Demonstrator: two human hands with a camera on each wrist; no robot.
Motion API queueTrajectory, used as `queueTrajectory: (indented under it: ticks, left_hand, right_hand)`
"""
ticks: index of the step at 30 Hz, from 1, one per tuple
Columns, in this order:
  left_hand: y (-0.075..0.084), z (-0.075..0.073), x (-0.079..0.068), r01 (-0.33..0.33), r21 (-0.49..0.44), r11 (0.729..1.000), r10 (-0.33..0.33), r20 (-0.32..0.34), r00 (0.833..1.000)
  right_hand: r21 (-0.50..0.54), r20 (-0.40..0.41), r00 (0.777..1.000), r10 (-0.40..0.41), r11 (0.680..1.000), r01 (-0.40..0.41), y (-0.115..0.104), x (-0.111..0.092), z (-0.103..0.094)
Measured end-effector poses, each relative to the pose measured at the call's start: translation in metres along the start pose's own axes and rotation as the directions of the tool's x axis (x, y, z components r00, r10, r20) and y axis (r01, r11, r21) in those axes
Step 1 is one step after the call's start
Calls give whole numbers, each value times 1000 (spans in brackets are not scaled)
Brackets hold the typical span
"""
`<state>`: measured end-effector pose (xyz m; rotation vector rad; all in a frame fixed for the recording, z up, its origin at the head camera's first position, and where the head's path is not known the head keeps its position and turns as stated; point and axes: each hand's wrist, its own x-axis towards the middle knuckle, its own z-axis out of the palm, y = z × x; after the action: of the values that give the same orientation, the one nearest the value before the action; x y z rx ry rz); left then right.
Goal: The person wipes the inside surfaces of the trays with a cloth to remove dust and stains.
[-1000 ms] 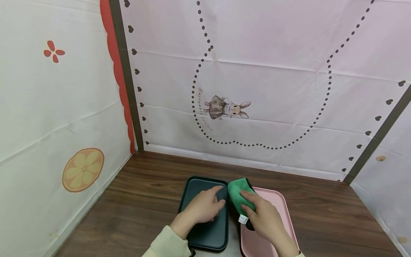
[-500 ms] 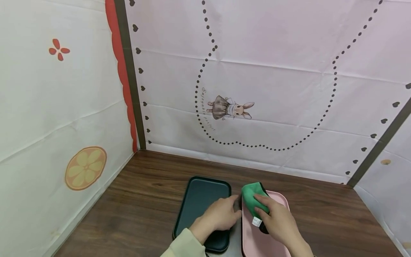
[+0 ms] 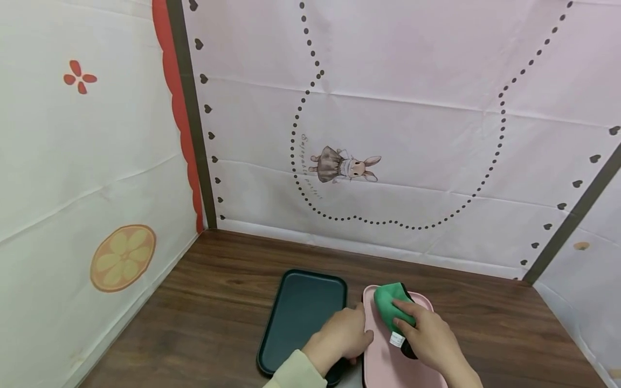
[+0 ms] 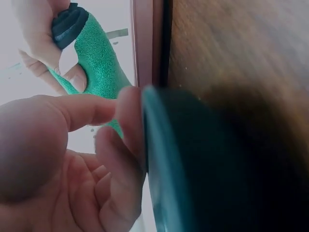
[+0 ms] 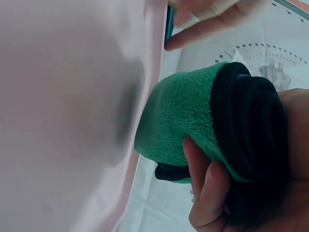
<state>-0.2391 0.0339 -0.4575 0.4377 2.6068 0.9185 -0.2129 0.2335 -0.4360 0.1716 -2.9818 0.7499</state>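
A green towel (image 3: 390, 305), rolled or folded with black trim and a white label, is held by my right hand (image 3: 434, 337) over the pink tray (image 3: 383, 364). Its fingers and thumb grip the fuzzy cloth, as the right wrist view (image 5: 188, 111) also shows. My left hand (image 3: 342, 334) lies at the gap between the pink tray and the dark teal tray (image 3: 305, 302). One of its fingertips reaches the pink tray's left edge, and its thumb points right. In the left wrist view, the left fingers (image 4: 128, 121) are close against the teal tray's rim; whether they press on it is unclear.
Both trays lie side by side on a brown wood-grain table (image 3: 213, 302). Printed cloth walls stand at the back (image 3: 412, 161) and on the left (image 3: 43, 178) and right. A strip of grey surface shows between the trays.
My right hand has carried the green towel rightward, from the gap to over the pink tray. My left hand has moved right and nearer, off the teal tray's middle to the pink tray's edge.
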Motion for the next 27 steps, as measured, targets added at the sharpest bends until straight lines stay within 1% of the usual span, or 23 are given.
queueTrajectory:
  ticks: [3,5,10,13,17,22,27]
  left_hand:
    - [2,3,2,23,49,999,-24,21,1000]
    - [3,4,3,36,50,998,-38,40,998]
    - [4,7,7,63,-44,997,-58,104,993]
    - [4,8,9,61,-80,995,-51,127,991]
    - [1,8,10,40,-98,994,-26,142,990]
    - [-2,7,10,34,-134,990,-11,168,986]
    - [-2,7,10,17,-127,992,4,170,985]
  right_hand:
    - [-4,20,1000,16,1000,-16,2,0,-5]
    - [-6,37,999,32,999,-32,4,0,-8]
    - [-20,73,994,77,997,-75,11,1,-16]
    - [-29,84,993,86,996,-84,15,1,-16]
    - [-27,108,991,84,996,-82,17,2,-13]
    - [-27,140,986,91,996,-88,18,3,-10]
    - [-36,176,979,100,995,-95,19,3,-7]
